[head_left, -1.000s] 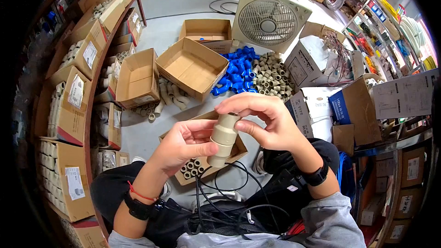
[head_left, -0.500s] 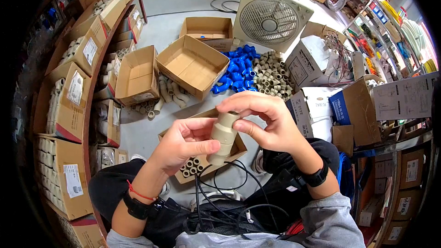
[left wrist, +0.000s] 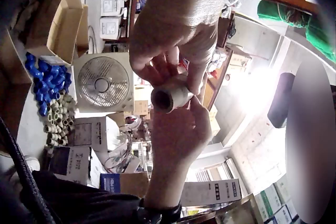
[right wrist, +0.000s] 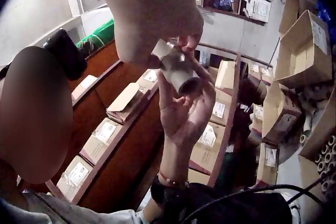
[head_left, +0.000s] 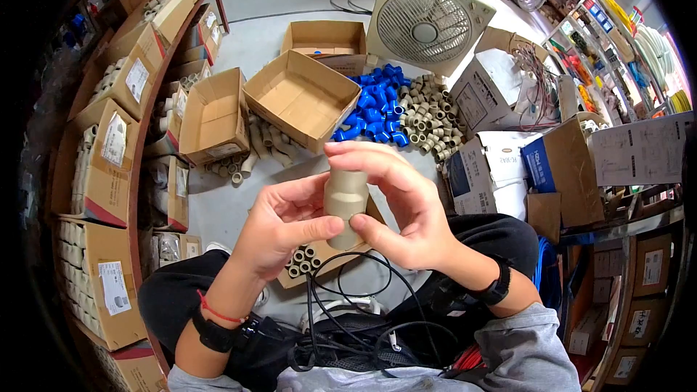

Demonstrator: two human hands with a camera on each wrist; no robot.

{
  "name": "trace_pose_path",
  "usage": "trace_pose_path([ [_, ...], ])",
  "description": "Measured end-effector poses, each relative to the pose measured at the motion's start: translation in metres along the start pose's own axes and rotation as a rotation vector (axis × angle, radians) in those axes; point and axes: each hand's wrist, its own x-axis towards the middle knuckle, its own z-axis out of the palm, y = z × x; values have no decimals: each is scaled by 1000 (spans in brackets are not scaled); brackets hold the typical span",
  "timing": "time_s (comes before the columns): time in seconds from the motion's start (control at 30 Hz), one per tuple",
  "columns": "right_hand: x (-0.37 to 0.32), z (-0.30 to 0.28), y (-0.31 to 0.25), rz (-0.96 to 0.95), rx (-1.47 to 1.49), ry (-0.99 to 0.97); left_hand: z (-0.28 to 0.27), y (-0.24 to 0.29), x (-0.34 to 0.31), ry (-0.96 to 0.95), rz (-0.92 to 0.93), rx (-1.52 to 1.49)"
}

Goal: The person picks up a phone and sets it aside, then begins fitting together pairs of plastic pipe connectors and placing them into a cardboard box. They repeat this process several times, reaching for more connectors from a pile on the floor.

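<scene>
In the head view, a beige plastic pipe fitting [head_left: 345, 192] stands nearly upright between the two hands, wider in its middle than at its top. My left hand [head_left: 284, 221] grips its left side, the thumb laid across the front. From the right, my right hand [head_left: 406, 210] holds it too, with fingers over the top end and thumb low on the front. The left wrist view shows the open bore of the fitting [left wrist: 169, 99]. In the right wrist view its other end shows between the right hand [right wrist: 157, 29] and the left palm [right wrist: 186, 121].
Below the hands, a cardboard box [head_left: 334, 273] holds several short beige fittings [head_left: 303, 261]. Blue fittings [head_left: 374, 105] and beige fittings [head_left: 433, 120] lie heaped ahead, near a box fan [head_left: 428, 25]. Boxed fittings line the left shelf [head_left: 149, 167]. Black cables [head_left: 348, 319] cross the lap.
The right hand's thumb has moved down the fitting, close to the left thumb, and its fingers now cover the top. The fitting stands more upright and its lower end has risen slightly.
</scene>
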Motion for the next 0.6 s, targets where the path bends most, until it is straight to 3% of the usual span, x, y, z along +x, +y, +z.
trace_pose_path([
  [0.43,-4,9,2,-110,4,84,2,1,-4,18,46,-36],
  [0.53,-8,1,8,-88,-16,-21,5,-1,-3,-20,98,119],
  [0.6,-5,1,6,-113,-38,-43,3,-5,-4,-28,45,18],
])
